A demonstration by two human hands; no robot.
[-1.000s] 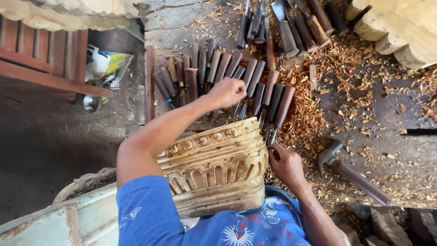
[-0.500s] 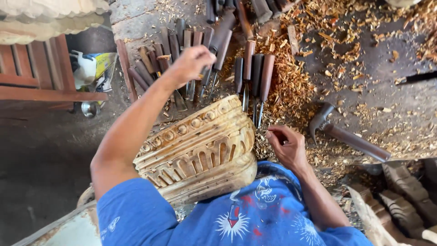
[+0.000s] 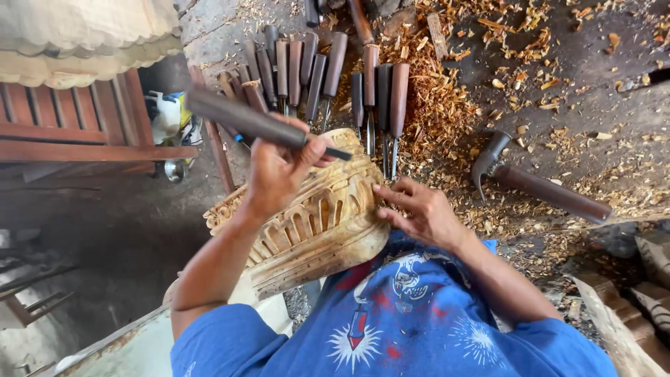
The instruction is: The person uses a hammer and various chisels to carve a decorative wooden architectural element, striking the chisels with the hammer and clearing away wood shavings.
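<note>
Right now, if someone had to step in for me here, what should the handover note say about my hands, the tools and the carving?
Left hand: closed around a wooden-handled chisel, lifted above the carving, blade pointing right.
Right hand: empty, fingers resting on the right edge of the carved wood piece, steadying it.
Carved wood piece: on the lap, against the blue shirt; ridges and slotted openings already cut.
Other chisels: laid in a row on the ground beyond the carving, among wood shavings.
Hammer: on the ground to the right, untouched.
Done: chisel picked up. Left: blade not yet on the wood.
</note>
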